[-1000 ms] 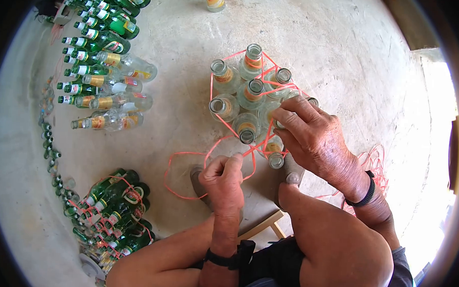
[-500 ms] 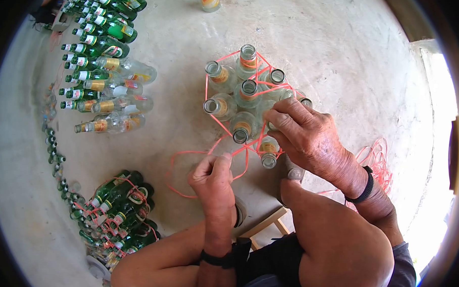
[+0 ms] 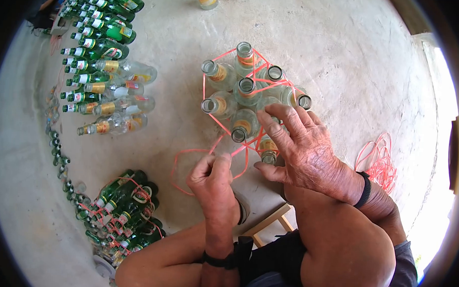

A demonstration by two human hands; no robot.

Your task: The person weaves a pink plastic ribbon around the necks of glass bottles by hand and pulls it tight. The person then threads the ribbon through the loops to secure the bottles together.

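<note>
Meanwhile, a cluster of clear glass bottles with orange-and-yellow labels (image 3: 247,92) stood upright in front of you on the grey concrete floor (image 3: 348,72), their round mouths facing up; what, if anything, was inside them could not be made out. Flat pink plastic twine (image 3: 219,125) ran around the outside of the cluster and crossed between several necks. To the left was a long group of green glass bottles with white neck labels (image 3: 117,31), a few clear ones among them, and nearer your left knee (image 3: 152,254) sat a bundle of dark green bottles (image 3: 117,206) with pink strands about it. Your left hand (image 3: 214,181) was held just on your side of the cluster, its thumb and forefinger pressed together, pinching the twine, while a loose loop curved round beside it on the floor. Your right hand (image 3: 310,151) was over the near right of the cluster, fingers spread and thumb stretched well away from the forefinger, with the nearest bottle's mouth between them; whether a fingertip touched glass or twine, you could not tell. Beyond your right wrist lay a loose pink tangle (image 3: 379,166).
</note>
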